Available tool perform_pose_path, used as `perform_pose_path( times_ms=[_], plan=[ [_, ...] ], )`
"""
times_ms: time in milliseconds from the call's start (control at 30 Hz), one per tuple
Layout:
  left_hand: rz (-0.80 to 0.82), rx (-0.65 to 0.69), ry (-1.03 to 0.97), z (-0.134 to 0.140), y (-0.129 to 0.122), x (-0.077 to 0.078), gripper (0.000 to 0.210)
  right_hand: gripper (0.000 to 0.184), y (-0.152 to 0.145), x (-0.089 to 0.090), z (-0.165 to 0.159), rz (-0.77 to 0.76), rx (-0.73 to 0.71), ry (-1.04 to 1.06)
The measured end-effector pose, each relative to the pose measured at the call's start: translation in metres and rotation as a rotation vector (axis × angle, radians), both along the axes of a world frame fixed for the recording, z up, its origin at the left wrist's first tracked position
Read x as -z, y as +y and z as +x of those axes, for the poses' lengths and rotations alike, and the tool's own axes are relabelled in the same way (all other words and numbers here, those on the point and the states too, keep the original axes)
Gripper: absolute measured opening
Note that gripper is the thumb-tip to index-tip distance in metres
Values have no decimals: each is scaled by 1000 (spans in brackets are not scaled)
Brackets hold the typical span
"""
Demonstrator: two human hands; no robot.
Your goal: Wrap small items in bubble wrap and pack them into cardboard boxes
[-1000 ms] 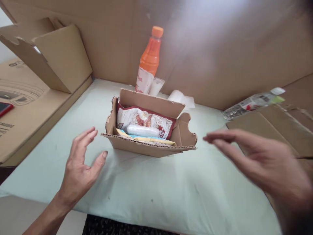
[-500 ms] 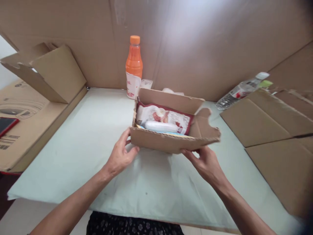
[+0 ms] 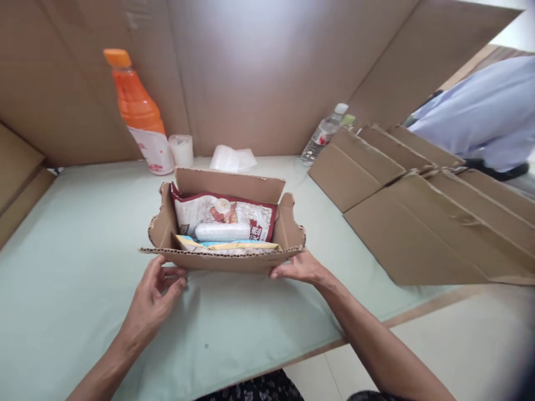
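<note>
At cardboard box (image 3: 225, 263) | right hand (image 3: 304, 268) touching, left hand (image 3: 151, 296) closer | earlier: apart

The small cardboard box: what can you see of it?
The box looks like brown corrugated cardboard, with ragged rims and notched ends. It is upright over the green cloth, holding a red-and-white packet, a white bundle and a yellow packet. The right hand touches its near right corner; whether the left hand does is unclear.

Green cloth (image 3: 75, 267) bears box (image 3: 225, 263) — orange bottle (image 3: 140, 114) behind.
</note>
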State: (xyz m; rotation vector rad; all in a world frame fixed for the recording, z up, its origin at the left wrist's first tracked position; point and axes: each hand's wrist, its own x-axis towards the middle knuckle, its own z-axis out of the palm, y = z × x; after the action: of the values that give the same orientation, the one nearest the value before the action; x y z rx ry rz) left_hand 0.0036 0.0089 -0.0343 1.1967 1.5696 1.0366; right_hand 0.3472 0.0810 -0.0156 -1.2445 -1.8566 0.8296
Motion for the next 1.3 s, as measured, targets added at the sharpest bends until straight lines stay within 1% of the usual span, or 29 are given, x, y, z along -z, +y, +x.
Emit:
perform_pose_path(
  times_ms=[100,133,200,267,367,433,500,567,633,733,800,867,967,1067,1167,1300],
  plan=[
    [28,0,-14,16,16,2,55,135,2,9,3,43,-46,25],
    [38,-2,-19,22,23,2,57,134,1,12,7,63,-20,33],
    [40,17,-42,37,39,1,64,132,-3,19,18,79,72,46],
    [55,63,-91,58,55,1,73,129,-7,24,32,71,201,69],
    [150,156,-173,98,77,5,81,121,-4,27,57,113,395,143],
    [212,237,-172,124,90,8,79,116,7,27,74,194,491,198],
    [263,330,-136,147,99,10,73,114,24,26,90,271,561,212],
    [313,405,-87,166,106,11,66,117,44,24,106,316,629,186],
    [340,464,-36,181,114,10,61,119,60,23,119,330,679,141],
    [354,516,16,201,132,11,61,118,69,25,133,337,730,69],
    [368,542,35,214,150,14,64,109,61,30,135,313,761,9],
    [385,576,43,229,171,19,69,97,49,38,135,257,780,-44],
    [412,631,27,253,203,28,86,83,37,48,131,157,775,-12],
    [421,657,-14,278,228,36,111,80,38,52,128,110,760,97],
    [412,660,-60,297,242,42,126,78,41,53,125,103,760,124],
    [446,696,-87,307,248,51,127,72,37,53,123,89,799,106]
  ],
)
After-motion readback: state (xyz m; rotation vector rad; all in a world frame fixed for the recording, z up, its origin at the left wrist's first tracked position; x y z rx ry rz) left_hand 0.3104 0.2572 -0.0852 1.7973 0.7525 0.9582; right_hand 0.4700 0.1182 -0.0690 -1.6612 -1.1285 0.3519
